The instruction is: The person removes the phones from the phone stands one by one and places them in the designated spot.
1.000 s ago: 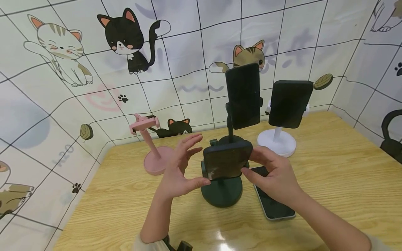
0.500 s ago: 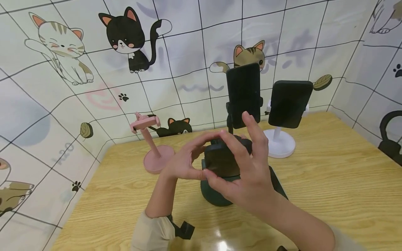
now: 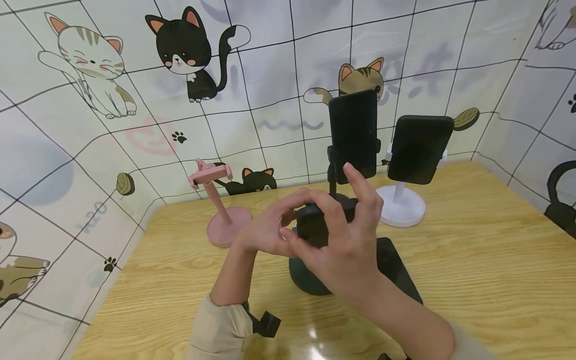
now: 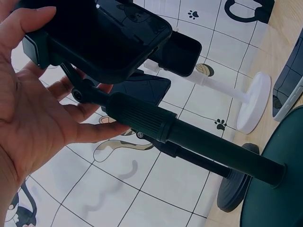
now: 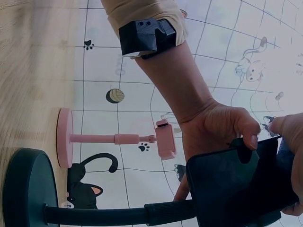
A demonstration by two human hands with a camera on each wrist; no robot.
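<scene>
A dark green phone stand (image 3: 308, 277) stands mid-table with a black phone (image 3: 310, 227) set sideways in its clamp. My left hand (image 3: 267, 227) holds the clamp's left end, thumb in front and fingers behind; in the left wrist view its fingers spread behind the neck above the ribbed collar (image 4: 142, 116). Across the phone's front comes my right hand (image 3: 351, 245), thumb and index finger bent about the phone's left part, other fingers raised. The right hand hides much of the phone. In the right wrist view it shows at the right edge, by the phone (image 5: 227, 184).
Behind stand a black stand with an upright phone (image 3: 354, 135) and a white stand (image 3: 400, 210) with another phone (image 3: 420, 150). A pink stand (image 3: 227, 227) without a phone is at left. One more phone (image 3: 396, 267) lies flat, partly under the right arm.
My right hand has moved left from the phone's right end, across its front to its left part. My left fingers, spread open earlier, have closed in on the clamp's left end.
</scene>
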